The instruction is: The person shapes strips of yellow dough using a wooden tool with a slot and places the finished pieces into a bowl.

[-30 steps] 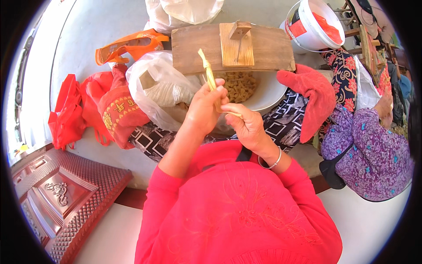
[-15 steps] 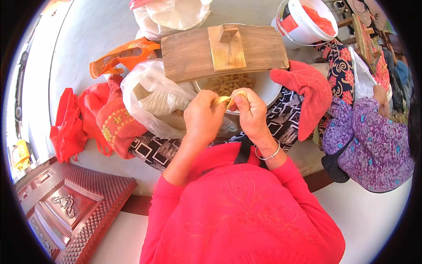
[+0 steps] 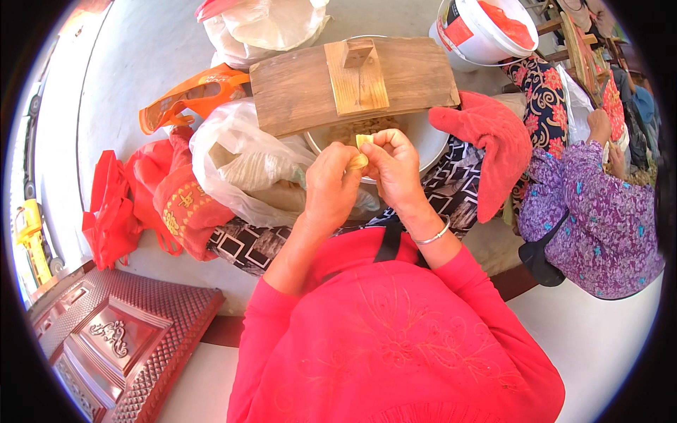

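My left hand point(image 3: 331, 182) and my right hand point(image 3: 396, 170) are close together, fingertips nearly meeting, over the near rim of a white basin point(image 3: 427, 144). Each pinches a part of a flat, pale yellow strip point(image 3: 359, 162). One end shows at the left fingers, another stands up by the right thumb. Whether these ends are still joined is hidden by the fingers. Small yellow-brown pieces point(image 3: 352, 130) lie in the basin below. A wooden board point(image 3: 289, 88) with a pale wooden block point(image 3: 356, 84) fixed on it spans the basin's far side.
Left of the basin sits an open clear plastic bag point(image 3: 218, 151) with pale contents. Nearby are an orange bag point(image 3: 162, 113) and red bags point(image 3: 109, 211). A red cloth point(image 3: 501, 151) drapes on the right. A white bucket point(image 3: 462, 32) stands behind; a person in purple point(image 3: 599, 218) sits right.
The strip, earlier stretched and bent between both hands, now shows as two short ends at the fingertips. My right hand has turned and shifted slightly left, and the view has moved a little.
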A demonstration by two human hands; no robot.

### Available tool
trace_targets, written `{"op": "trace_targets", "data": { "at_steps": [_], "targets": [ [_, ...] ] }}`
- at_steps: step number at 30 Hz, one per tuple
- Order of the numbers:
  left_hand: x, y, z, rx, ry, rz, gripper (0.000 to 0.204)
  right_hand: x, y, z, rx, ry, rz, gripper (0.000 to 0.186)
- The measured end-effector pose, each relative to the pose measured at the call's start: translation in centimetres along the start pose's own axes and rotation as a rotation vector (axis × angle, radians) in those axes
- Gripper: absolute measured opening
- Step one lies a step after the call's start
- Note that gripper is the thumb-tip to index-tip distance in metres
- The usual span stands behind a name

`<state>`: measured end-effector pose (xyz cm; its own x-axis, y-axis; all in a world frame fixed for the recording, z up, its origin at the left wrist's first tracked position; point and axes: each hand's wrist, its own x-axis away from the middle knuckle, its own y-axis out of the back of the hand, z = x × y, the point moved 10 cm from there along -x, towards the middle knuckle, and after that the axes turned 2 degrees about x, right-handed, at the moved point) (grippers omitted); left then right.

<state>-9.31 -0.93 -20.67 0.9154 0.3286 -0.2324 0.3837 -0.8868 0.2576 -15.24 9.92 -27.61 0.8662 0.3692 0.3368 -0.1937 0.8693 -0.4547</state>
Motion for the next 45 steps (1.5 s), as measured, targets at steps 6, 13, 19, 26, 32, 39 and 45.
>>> {"op": "trace_targets", "data": {
  "at_steps": [6, 13, 19, 26, 32, 39, 45],
  "targets": [
    [0.3, 0.2, -1.4, -0.146, -0.163, -0.023, 0.014, 0.2, 0.1, -0.6, 0.122, -0.016, 0.091, 0.010],
    [0.9, 0.9, 1.9, -0.061, 0.043, -0.044, 0.014, 1.9, -1.4, -2.1, 0.089, -0.089, 0.205, 0.021],
    [1.8, -0.1, 5.4, 0.292, 0.485, 0.107, 0.009, 1.9, -1.4, -2.3, 0.252, -0.115, 0.225, 0.018],
    [1.0, 0.5, 5.5, 0.117, 0.367, 0.053, 0.015, 1.5, -1.2, -1.9, 0.284, -0.007, 0.225, 0.014],
    [1.1, 1.1, 6.2, 0.174, 0.366, -0.008, 0.014, 3.0, -3.4, -4.5, -0.300, -0.444, 0.411, 0.022],
    [1.9, 2.2, 1.1, -0.116, 0.047, 0.030, 0.013, 4.4, -2.3, -2.1, 0.115, -0.348, 0.404, 0.027],
    [2.0, 1.5, 1.3, 0.017, 0.200, 0.214, 0.009, 3.0, -1.1, -1.7, 0.062, -0.231, 0.272, 0.020]
  ]
}}
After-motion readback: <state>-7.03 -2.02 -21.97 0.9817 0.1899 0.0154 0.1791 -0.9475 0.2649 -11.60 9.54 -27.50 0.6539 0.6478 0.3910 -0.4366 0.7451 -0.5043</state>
